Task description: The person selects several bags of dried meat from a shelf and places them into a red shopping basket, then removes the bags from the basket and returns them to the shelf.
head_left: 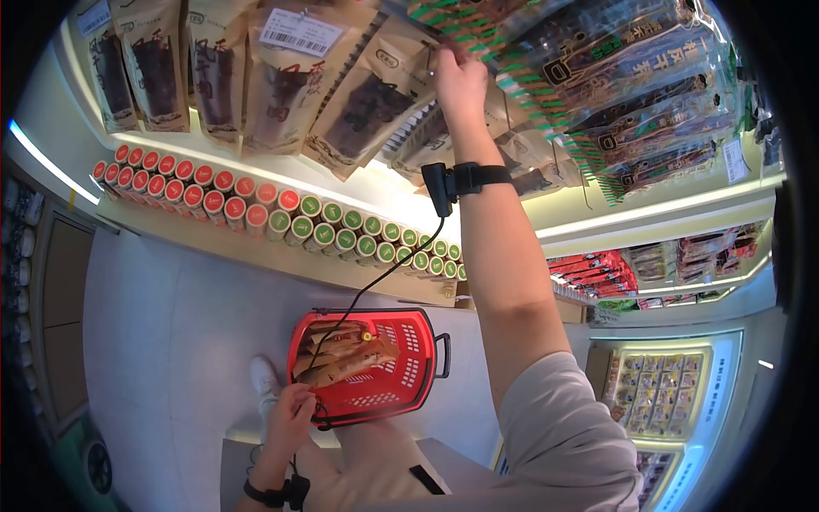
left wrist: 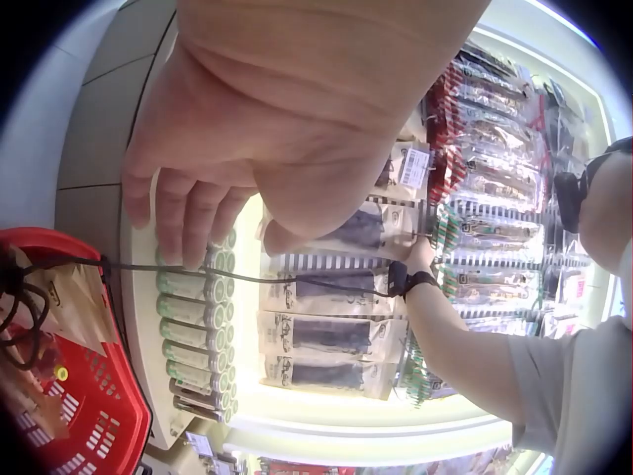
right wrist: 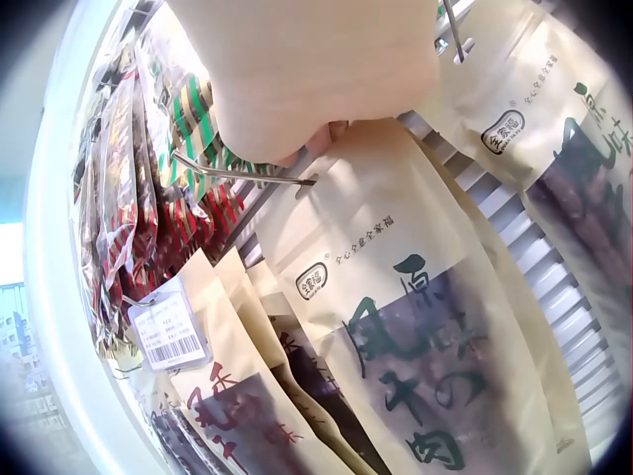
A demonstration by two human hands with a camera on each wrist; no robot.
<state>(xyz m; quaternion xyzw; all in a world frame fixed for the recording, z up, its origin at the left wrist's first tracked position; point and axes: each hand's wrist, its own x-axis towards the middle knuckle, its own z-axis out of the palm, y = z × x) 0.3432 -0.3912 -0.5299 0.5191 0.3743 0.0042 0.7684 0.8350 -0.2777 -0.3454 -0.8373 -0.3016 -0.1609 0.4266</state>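
Note:
In the head view my right hand (head_left: pixel 461 84) is raised to the hanging packets at the upper shelf. The right wrist view shows that hand (right wrist: pixel 316 79) gripping the top edge of a tan packet (right wrist: pixel 396 247) with green lettering, beside a metal hook (right wrist: pixel 237 176) at the packet's hole; most fingers are hidden. My left hand (head_left: pixel 292 416) is low, by the near left rim of a red basket (head_left: pixel 409 388) holding several tan packets (head_left: pixel 345 363). Seen in the left wrist view, the left hand (left wrist: pixel 267 129) has relaxed, slightly bent fingers and holds nothing.
Rows of cans with red lids (head_left: pixel 213 202) and green lids (head_left: pixel 324 234) line the lower shelf. Clear packets with green stripes (head_left: pixel 631 94) hang at the right. A black cable (head_left: pixel 388 271) runs between the wrists, across the basket. A shoe (head_left: pixel 264 375) stands left of the basket.

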